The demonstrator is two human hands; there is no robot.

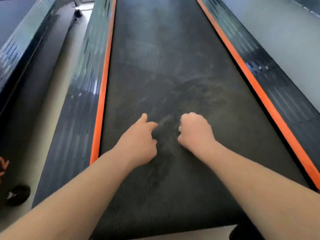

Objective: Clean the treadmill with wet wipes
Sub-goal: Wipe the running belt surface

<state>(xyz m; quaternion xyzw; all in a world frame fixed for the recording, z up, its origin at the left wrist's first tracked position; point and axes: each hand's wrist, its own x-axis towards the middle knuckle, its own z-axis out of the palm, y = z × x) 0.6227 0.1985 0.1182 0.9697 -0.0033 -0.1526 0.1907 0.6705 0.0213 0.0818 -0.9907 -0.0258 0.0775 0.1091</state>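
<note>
The treadmill's dark belt (164,66) runs away from me between two orange strips (103,94), and it shows pale smears and dust marks. My left hand (140,141) rests on the belt near its middle, index finger and thumb stretched forward, the other fingers loosely curled with nothing in them. A little to its right, my right hand (195,130) is balled into a fist on the belt. A small pale bit of wet wipe (180,128) shows at the fist's inner edge; the rest is hidden inside.
Ribbed dark side rails (81,104) flank the belt on both sides. Another treadmill (22,54) stands to the left across a strip of pale floor. A black shoe (17,194) sits on the floor at the lower left. The belt's near edge is just below my forearms.
</note>
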